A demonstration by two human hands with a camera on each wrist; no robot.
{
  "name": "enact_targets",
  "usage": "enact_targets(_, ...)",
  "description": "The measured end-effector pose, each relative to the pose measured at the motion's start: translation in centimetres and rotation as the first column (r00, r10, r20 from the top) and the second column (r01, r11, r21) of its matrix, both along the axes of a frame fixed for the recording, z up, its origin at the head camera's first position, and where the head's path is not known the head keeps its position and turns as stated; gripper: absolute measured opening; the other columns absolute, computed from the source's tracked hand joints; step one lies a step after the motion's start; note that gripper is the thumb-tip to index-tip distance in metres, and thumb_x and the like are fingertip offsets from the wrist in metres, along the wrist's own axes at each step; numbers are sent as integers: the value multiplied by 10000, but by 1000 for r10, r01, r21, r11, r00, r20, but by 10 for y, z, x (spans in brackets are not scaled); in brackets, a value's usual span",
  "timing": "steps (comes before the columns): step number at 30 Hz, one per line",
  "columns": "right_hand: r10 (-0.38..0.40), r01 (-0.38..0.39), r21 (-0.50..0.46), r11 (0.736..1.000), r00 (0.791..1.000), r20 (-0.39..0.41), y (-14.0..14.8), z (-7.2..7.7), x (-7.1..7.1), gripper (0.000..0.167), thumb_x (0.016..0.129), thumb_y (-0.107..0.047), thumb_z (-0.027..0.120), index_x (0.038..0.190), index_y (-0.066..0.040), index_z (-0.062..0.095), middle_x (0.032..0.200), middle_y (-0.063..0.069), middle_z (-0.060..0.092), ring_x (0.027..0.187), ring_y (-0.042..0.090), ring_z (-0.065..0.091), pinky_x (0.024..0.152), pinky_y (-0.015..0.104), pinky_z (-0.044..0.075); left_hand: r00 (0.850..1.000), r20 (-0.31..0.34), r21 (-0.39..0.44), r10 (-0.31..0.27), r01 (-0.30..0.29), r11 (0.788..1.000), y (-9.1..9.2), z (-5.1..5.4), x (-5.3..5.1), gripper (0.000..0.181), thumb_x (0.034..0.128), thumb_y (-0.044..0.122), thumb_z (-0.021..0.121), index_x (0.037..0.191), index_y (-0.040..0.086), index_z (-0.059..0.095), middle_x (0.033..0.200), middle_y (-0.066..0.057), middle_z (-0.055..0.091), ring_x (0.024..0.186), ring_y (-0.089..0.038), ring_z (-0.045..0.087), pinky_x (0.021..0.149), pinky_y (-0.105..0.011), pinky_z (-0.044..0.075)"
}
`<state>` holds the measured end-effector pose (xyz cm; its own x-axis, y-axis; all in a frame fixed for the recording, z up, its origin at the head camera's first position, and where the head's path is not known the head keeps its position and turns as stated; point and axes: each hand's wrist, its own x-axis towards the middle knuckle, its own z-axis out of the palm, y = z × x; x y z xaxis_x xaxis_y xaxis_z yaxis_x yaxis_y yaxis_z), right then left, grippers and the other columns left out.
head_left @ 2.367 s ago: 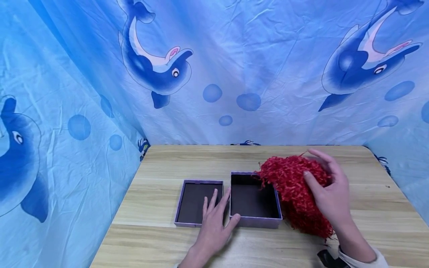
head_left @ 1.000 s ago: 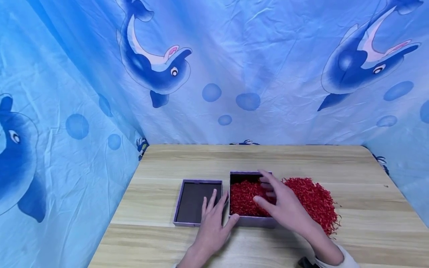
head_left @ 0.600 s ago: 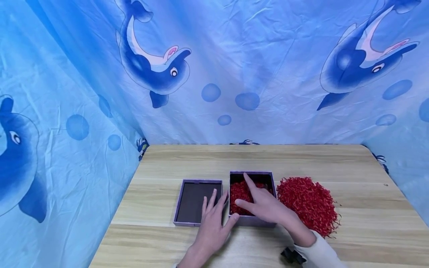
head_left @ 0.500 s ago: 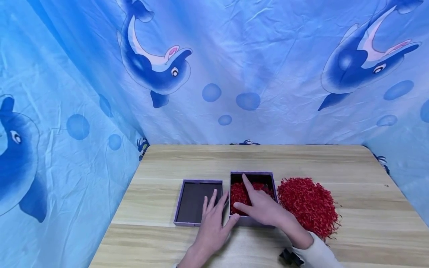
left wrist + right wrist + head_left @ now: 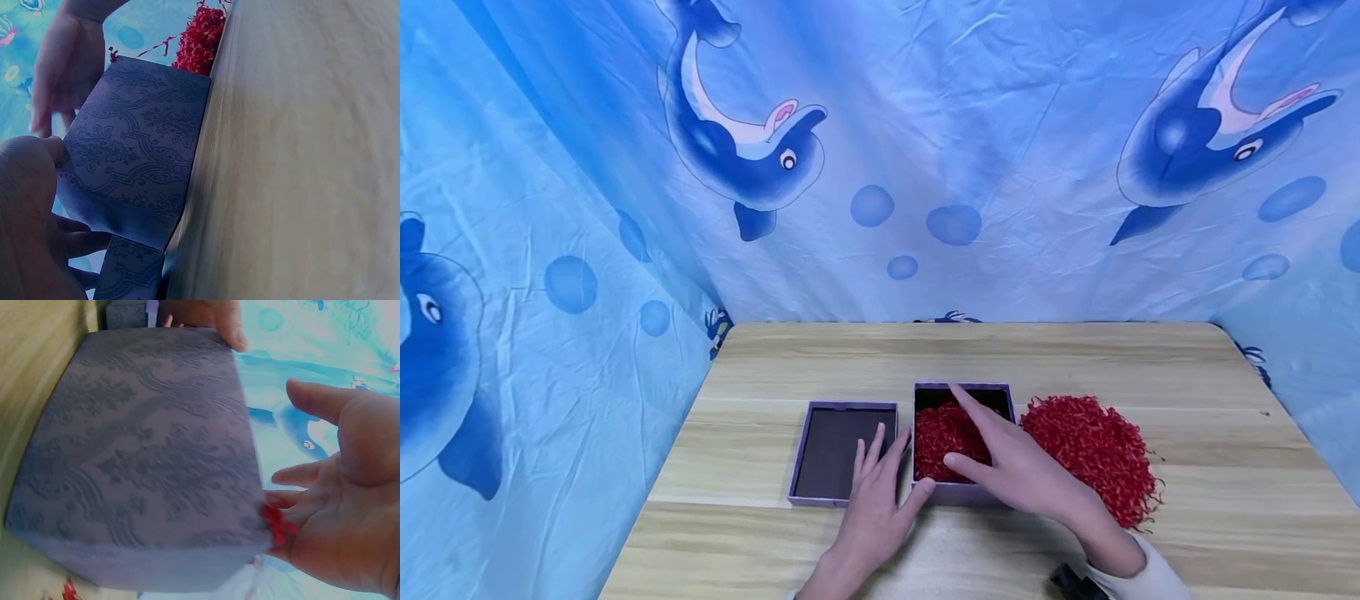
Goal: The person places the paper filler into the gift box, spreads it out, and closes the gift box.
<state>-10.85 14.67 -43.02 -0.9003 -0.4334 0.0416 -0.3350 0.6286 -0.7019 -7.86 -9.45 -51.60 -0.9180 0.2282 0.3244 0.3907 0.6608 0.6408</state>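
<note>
A purple-edged box (image 5: 964, 495) with red shredded paper (image 5: 942, 437) in it stands mid-table. Its outer walls show an embossed pattern in the left wrist view (image 5: 134, 137) and right wrist view (image 5: 150, 444). The left hand (image 5: 876, 512) lies spread at the box's left front corner, thumb on the front rim, fingers between box and lid. The right hand (image 5: 1026, 475) is over the box's right part, index finger and thumb extended, other fingers mostly hidden; in the right wrist view the hand (image 5: 350, 487) is beside the wall, with a red shred at its fingers.
A shallow lid (image 5: 820, 502) with a dark inside lies left of the box. A heap of red shredded paper (image 5: 1097, 458) lies to the right on the wooden table (image 5: 760, 550). Blue dolphin-print cloth (image 5: 910, 125) hangs behind and at the sides.
Red paper from the right has gone into the box, and the right pile is smaller. Most recently the right hand has shifted slightly rightward over the box. The left hand has stayed nearly still.
</note>
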Motion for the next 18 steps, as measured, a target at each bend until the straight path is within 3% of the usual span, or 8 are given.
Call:
enact_targets(7,-42,39,-23,999,990,-136,14,11,14,870,1088,-336,753,1786,-328,233,1753,114,430,1553,429,484,1170,713,473,1000,1,-4,2,-2,1000,-1,-1,0,733,1068,399,707,1641,-3,489,1652,-177,551,1623,-492,339,1300,-759,147)
enact_targets(8,-53,49,-31,998,988,-147,16,11,15,870,1084,-327,759,1782,-343,239,1743,106,449,1464,414,583,1137,703,506,1000,7,-4,3,-2,1000,-1,0,0,735,1066,395,708,1643,-3,486,1654,-177,548,1625,-490,336,1303,-755,145)
enact_targets(13,-134,115,-94,989,962,-237,29,5,24,866,1062,-231,789,1768,-324,295,1640,95,582,1376,400,637,1091,708,532,999,34,1,-1,1,1000,0,1,1,743,1071,403,699,1662,17,467,1670,-168,531,1634,-486,318,1311,-747,121)
enact_targets(14,-162,139,-106,985,952,-261,32,3,25,867,1050,-199,800,1761,-314,317,1610,82,611,1348,374,653,1092,661,547,999,41,3,-3,3,1000,0,1,1,743,1071,403,698,1665,22,465,1675,-163,527,1636,-484,313,1312,-748,116)
enact_targets(15,-190,161,-125,979,940,-283,35,0,26,860,1037,-166,811,1750,-298,350,1571,75,644,1422,356,616,1134,589,545,999,44,6,-4,3,1000,0,1,1,743,1070,397,700,1667,24,462,1677,-160,524,1638,-485,309,1310,-752,111)
enact_targets(18,-276,224,-185,957,902,-332,45,-9,28,830,995,-64,832,1704,-264,448,1447,44,723,1310,197,675,1136,260,511,999,52,13,-1,1,1000,0,2,1,742,1069,390,703,1671,30,460,1676,-155,525,1643,-481,299,1309,-761,99)
